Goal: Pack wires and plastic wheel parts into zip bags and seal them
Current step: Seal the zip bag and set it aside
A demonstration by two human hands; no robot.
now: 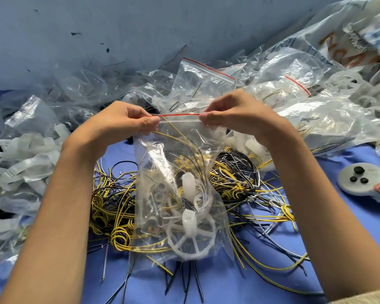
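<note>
Currently | left grip [123,119] and right grip [235,116] pinch zip bag [184,154] top | inside: wires [169,135], wheel part [190,240]

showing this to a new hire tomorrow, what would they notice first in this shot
First the clear zip bag held up at centre, the left hand and right hand pinching its red-striped top at either end, with a white spoked wheel inside. Beneath it a tangle of yellow and black wires sprawls on the blue table, and a heap of crumpled bags fills the back.
</note>
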